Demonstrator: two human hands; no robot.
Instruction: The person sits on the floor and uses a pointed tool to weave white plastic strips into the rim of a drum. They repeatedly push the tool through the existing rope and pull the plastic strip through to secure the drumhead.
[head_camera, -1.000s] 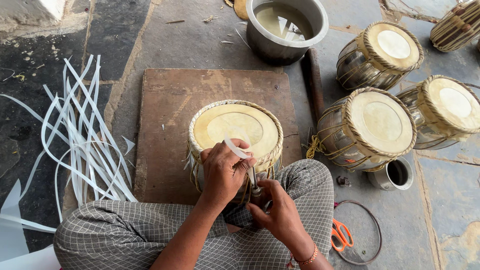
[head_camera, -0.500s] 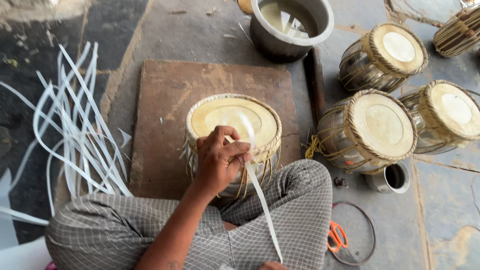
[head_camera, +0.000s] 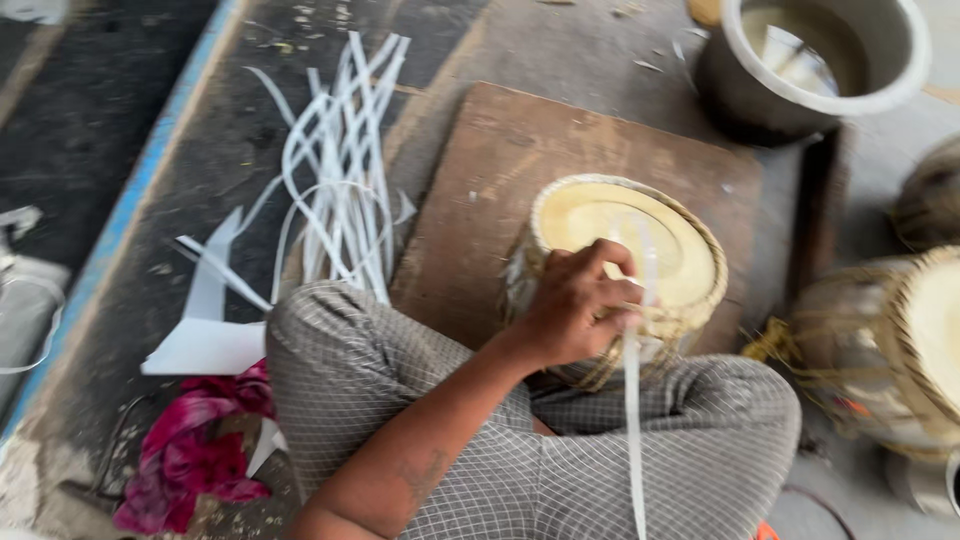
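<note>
With my left hand (head_camera: 575, 310) clamped on the drum (head_camera: 625, 270) rim between my knees, pinching 1 white strap (head_camera: 632, 400), I'd keep it taut and flat; my right hand is out of view

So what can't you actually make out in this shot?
- Right hand: out of the head view, below the bottom edge.
- Strip: its lower end is cut off there too.
- Left hand: its grip point on the drum is hidden by its own fingers.
- Pot: contents blurred.
</note>
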